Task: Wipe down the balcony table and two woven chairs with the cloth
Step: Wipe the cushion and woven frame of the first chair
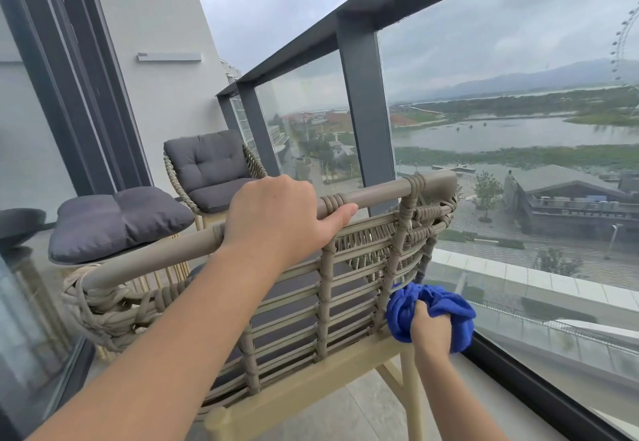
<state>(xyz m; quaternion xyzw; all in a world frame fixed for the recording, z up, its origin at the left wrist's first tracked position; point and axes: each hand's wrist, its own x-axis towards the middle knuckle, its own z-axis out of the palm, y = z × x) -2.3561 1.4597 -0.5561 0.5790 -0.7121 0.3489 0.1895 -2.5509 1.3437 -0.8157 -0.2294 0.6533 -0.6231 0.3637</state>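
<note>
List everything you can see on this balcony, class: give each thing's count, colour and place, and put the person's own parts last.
Near chair: one, tan woven, foreground, tipped toward the camera.
Far chair: one, tan woven, grey cushions, by the wall.
Cushion: one, grey, on the table at left.
Table: one, pale edge showing under the cushion.
Cloth: one, blue, bunched against the near chair's right side.
Railing: one, dark frame, glass panels, right.
Left hand: grips the near chair's top rail.
Right hand: grips the cloth.

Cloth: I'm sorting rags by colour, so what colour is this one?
Blue; the cloth shows best in the head view.
</note>
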